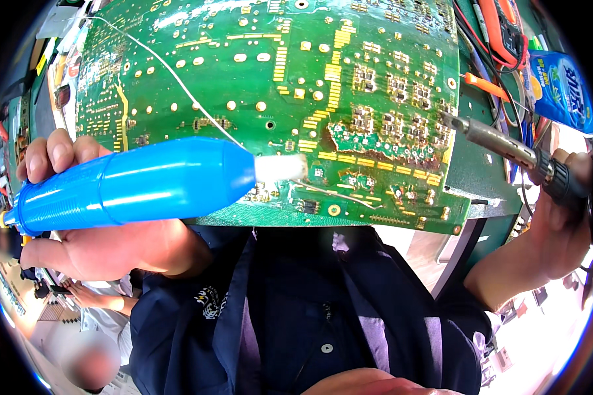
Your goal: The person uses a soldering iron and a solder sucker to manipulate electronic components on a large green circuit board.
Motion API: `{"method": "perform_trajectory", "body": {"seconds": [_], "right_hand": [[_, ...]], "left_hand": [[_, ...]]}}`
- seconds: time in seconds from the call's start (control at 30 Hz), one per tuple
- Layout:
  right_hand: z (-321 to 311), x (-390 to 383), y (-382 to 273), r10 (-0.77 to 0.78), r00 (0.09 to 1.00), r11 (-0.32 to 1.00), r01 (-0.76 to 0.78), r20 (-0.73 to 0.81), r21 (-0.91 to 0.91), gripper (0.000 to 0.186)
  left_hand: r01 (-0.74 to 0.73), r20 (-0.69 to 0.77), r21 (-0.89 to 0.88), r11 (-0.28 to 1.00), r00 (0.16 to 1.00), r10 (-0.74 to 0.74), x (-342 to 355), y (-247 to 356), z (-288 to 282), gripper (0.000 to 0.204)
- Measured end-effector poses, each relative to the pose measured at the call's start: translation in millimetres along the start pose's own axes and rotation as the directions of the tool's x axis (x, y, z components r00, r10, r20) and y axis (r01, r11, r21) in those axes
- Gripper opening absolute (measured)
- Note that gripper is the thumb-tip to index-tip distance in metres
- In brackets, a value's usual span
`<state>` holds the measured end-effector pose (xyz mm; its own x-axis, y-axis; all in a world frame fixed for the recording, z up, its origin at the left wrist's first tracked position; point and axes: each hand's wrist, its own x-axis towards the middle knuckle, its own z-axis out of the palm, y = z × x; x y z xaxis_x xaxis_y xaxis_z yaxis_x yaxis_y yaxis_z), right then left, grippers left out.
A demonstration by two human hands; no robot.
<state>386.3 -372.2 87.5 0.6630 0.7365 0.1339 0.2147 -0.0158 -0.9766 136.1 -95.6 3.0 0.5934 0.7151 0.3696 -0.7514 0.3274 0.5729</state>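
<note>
A blue desoldering pump (171, 178) lies across my left hand (105, 243), which is closed round its body. Its white nozzle (280, 168) points right, over the lower middle of a large green circuit board (230, 72). Closed on the handle of a soldering iron (504, 148), my right hand (560, 214) is at the right. The iron's dark tip is over the board's right edge; whether it touches is unclear. A thin pale wire (178, 82), looking like solder, runs across the board and passes behind the nozzle. Near the board's lower right, a ragged patch (375, 145) looks scorched.
Beyond the board's right edge are an orange multimeter (501, 33) with cables, an orange-handled tool (486, 86) and a blue packet (563, 92). Assorted tools crowd the left edge. A co-worker in light clothing (105, 326) sits at lower left. The green table (478, 161) shows at right.
</note>
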Motion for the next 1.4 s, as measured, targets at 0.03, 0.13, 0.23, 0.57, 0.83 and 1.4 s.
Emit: {"method": "perform_trajectory", "body": {"seconds": [0.03,0.13,0.23,0.57,0.83,1.4], "right_hand": [[-14.9,-6.1,8.6,-0.045,0.993,0.999,0.044,0.106,0.003,0.039],[-27.3,-16.2,17.6,-0.085,0.982,0.995,0.077,0.169,0.056,0.025],[-26.2,-21.6,20.9,-0.059,0.994,0.99,0.047,0.09,0.133,0.022],[3.5,-8.5,21.3,-0.103,0.988,0.993,0.095,0.115,0.076,0.031],[24.8,-10.2,29.6,-0.195,0.972,0.963,0.164,-0.129,-0.213,0.048],[18.4,-19.2,1.5,-0.307,0.949,0.949,0.3,-0.068,-0.098,0.085]], "left_hand": [[-0.008,0.015,0.006,1.0,1.0,0.008,0.2,1.5,-3.2,0.07],[-0.046,-0.002,-0.028,0.999,0.999,0.046,1.2,1.3,-0.7,0.071],[-0.019,0.003,-0.012,1.0,1.0,0.019,0.5,1.8,-1.9,0.071],[-0.137,0.008,-0.117,0.984,0.99,0.139,6.3,-3.0,0.3,0.073],[-0.292,-0.06,0.087,0.952,0.953,0.298,10.8,5.3,-7.7,0.071],[0.027,0.002,0.782,0.623,0.999,-0.045,-32.2,115.5,45.9,0.05]]}}
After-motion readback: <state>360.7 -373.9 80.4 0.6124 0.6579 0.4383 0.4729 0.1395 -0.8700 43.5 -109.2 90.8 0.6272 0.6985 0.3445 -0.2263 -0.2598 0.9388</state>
